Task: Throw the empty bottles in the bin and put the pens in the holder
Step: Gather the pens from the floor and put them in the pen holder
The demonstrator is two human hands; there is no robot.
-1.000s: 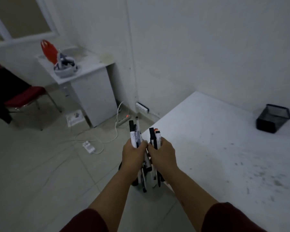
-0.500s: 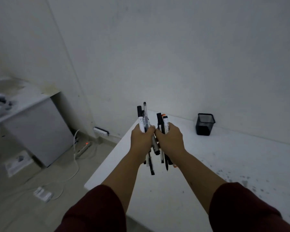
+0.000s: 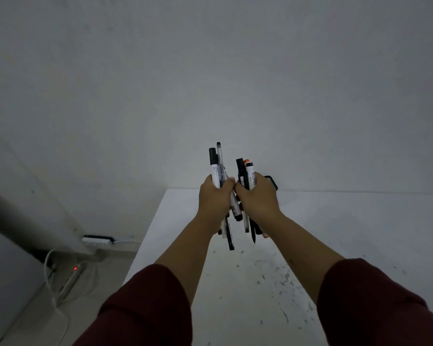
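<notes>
My left hand point(image 3: 214, 199) grips a bunch of pens point(image 3: 215, 168), black-capped markers and a clear pen, pointing up. My right hand point(image 3: 259, 198) is closed on a second bunch of pens point(image 3: 246, 171), one with an orange tip. Both hands touch each other above the white table point(image 3: 335, 221). The black mesh holder point(image 3: 274, 182) stands by the far wall, mostly hidden behind my right hand; only its right edge shows. No bottles or bin are in view.
White walls rise behind and to the left of the table. On the floor at left lie a power strip point(image 3: 73, 270) with a red light, a white cable, and a wall socket point(image 3: 96, 239). A white cabinet point(image 3: 8, 270) stands at far left.
The view has swung right and toward the table. My hands, still holding the pens, now sit directly in front of the holder, which had been visible to their right.
</notes>
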